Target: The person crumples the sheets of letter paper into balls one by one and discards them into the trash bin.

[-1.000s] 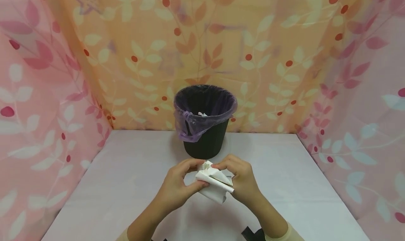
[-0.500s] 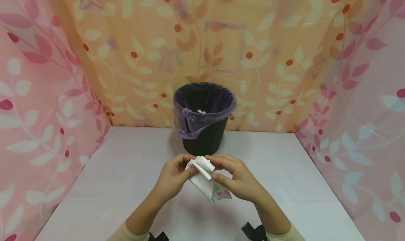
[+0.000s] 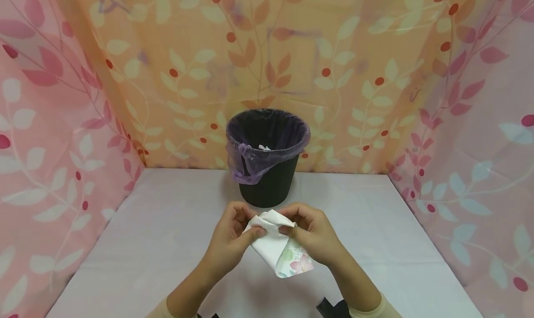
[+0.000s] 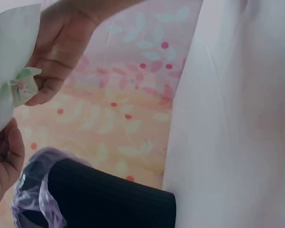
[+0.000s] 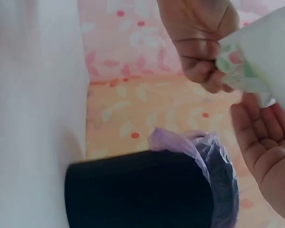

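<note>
A folded piece of white paper (image 3: 267,246) with a flower print on one side is held up between both hands above the white table. My left hand (image 3: 225,239) pinches its left edge, thumb on the near face. At the opposite edge, my right hand (image 3: 319,237) pinches the paper between thumb and curled fingers. In the left wrist view, the paper (image 4: 12,45) covers part of the right hand (image 4: 61,47). A small printed fold (image 5: 235,64) shows beside the left hand (image 5: 199,42) in the right wrist view.
Beyond the hands stands a black bin (image 3: 271,186) lined with a purple plastic bag (image 3: 254,162). Some small white scraps (image 3: 264,147) show inside it. Flowered curtains (image 3: 187,77) enclose the table (image 3: 167,206) at the back and both sides.
The hands have turned and unfolded the paper. Its rolled edge no longer shows, and more white surface and the flower print have come into view at its lower right.
</note>
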